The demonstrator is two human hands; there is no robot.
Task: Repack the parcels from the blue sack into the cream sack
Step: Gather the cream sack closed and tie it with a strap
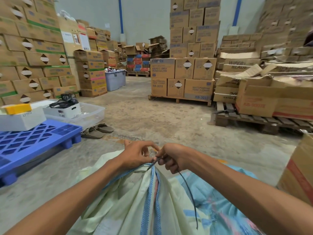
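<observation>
The cream sack [122,197] stands right in front of me, its mouth gathered into a bunch with blue-striped edging. My left hand [137,154] pinches the gathered neck at the top. My right hand [172,157] grips a thin black cable tie [189,190] at the neck; the tie's long tail hangs down over the sacks. The blue sack [211,199], with pink and blue stripes, lies against the cream one on the right. No parcels are visible; the sacks hide their contents.
A blue plastic pallet [33,138] lies left, with white bins [66,111] and sandals [98,130] beside it. Stacked cartons on a wooden pallet [179,99] stand ahead, more cartons right [301,168]. Bare concrete floor [152,116] stretches between them.
</observation>
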